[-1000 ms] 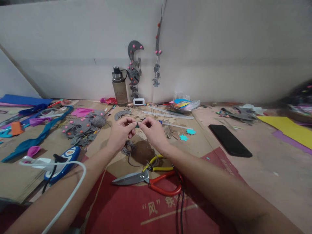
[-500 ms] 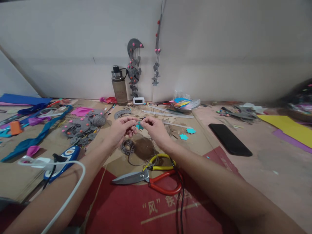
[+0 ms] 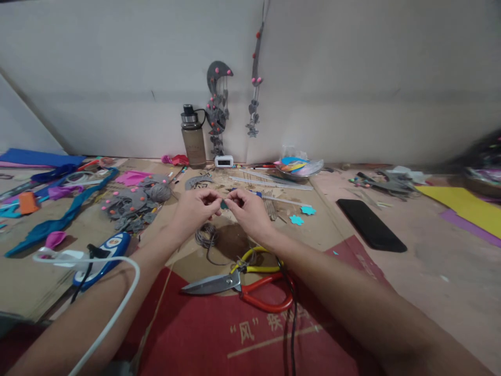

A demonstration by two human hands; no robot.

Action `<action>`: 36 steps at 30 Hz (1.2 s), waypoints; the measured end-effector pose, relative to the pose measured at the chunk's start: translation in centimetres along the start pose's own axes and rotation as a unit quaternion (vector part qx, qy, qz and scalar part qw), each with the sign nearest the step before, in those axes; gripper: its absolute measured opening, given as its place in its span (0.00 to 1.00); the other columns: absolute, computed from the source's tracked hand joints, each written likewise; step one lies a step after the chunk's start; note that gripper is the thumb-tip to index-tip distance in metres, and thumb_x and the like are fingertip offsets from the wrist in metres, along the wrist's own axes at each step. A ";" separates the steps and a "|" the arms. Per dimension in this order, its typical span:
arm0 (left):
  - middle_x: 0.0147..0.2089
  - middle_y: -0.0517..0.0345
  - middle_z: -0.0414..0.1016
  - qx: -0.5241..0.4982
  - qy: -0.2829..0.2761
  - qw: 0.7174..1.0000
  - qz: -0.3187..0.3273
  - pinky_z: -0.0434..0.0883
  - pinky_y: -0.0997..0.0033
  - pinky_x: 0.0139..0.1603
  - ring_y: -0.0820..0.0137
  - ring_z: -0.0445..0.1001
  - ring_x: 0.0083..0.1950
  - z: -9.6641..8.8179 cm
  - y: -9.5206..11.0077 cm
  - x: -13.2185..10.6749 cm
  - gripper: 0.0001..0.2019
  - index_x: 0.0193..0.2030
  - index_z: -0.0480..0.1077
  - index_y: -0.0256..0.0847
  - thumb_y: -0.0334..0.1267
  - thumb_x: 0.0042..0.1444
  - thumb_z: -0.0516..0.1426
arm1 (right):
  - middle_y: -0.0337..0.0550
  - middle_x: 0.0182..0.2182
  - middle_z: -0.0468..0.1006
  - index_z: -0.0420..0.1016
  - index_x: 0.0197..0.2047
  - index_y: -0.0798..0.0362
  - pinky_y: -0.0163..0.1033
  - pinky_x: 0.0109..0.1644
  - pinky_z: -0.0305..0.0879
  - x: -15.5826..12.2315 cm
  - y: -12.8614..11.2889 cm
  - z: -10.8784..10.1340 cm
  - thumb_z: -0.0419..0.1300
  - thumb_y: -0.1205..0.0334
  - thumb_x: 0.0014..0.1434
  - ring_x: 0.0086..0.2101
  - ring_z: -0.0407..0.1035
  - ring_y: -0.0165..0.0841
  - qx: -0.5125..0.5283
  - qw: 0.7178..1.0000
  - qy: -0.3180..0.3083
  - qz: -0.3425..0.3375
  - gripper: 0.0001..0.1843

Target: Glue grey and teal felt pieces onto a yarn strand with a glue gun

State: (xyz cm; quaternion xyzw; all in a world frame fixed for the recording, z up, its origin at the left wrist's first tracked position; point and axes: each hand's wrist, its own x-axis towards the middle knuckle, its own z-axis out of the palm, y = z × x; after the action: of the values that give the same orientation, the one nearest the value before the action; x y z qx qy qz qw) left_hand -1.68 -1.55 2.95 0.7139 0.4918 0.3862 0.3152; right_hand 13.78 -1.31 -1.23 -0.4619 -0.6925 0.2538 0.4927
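My left hand (image 3: 194,210) and my right hand (image 3: 247,211) meet above the cardboard-covered table, fingers pinched together on a small teal foam shape (image 3: 223,204) held between them. Most of the shape is hidden by my fingertips. Just below my hands lies a coil of grey cord (image 3: 205,236). Two more teal foam flowers (image 3: 302,214) lie to the right of my right hand.
Scissors with red and yellow handles (image 3: 242,284) lie on red paper (image 3: 219,334) near me. A blue glue gun (image 3: 102,253) with white cable sits left. Grey felt cut-outs (image 3: 131,206), a water bottle (image 3: 193,138), a black phone (image 3: 370,224) and yellow paper (image 3: 465,206) surround the work area.
The teal shape showed more openly between my fingers half a second ago; now my fingertips have closed over it. Both hands stay in the same spot.
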 end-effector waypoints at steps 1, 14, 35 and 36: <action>0.21 0.57 0.75 0.002 0.011 1.000 0.002 0.66 0.78 0.19 0.75 0.68 0.19 0.0 0.0 0.0 0.07 0.31 0.75 0.37 0.38 0.49 0.58 | 0.36 0.25 0.68 0.69 0.37 0.52 0.35 0.33 0.57 -0.1 0.1 0.1 0.55 0.58 0.57 0.27 0.61 0.28 0.007 1.000 0.001 0.001 0.08; 0.21 0.55 0.74 -0.165 0.130 0.975 -0.069 0.60 0.79 0.17 0.78 0.64 0.16 -1.7 -5.1 3.1 0.12 0.28 0.73 0.34 0.42 0.43 0.62 | 0.39 0.28 0.74 0.71 0.30 0.52 0.35 0.37 0.59 -0.5 -0.2 0.2 0.53 0.61 0.58 0.31 0.65 0.30 0.000 0.999 -0.041 -0.007 0.09; 0.21 0.62 0.68 -0.239 0.236 0.939 -0.076 0.55 0.81 0.17 0.79 0.64 0.21 -2.7 -6.5 3.8 0.14 0.26 0.71 0.34 0.43 0.37 0.64 | 0.65 0.43 0.74 0.70 0.44 0.62 0.43 0.41 0.63 1.1 4.5 -3.1 0.53 0.45 0.57 0.42 0.72 0.47 -0.399 0.897 -0.088 0.171 0.27; 0.20 0.62 0.68 -0.227 0.228 0.944 -0.072 0.55 0.81 0.17 0.79 0.63 0.20 -2.5 -6.5 3.7 0.14 0.26 0.71 0.34 0.43 0.38 0.64 | 0.66 0.44 0.74 0.70 0.45 0.63 0.44 0.42 0.64 1.1 4.6 -2.9 0.54 0.48 0.56 0.43 0.72 0.48 -0.383 0.903 -0.079 0.179 0.25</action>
State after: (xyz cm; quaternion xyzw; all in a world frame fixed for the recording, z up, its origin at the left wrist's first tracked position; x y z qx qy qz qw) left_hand -5.98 4.18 -0.26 0.4789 0.4996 0.6164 0.3756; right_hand 18.15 1.40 -3.38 -0.7097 -0.6785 0.0889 0.1674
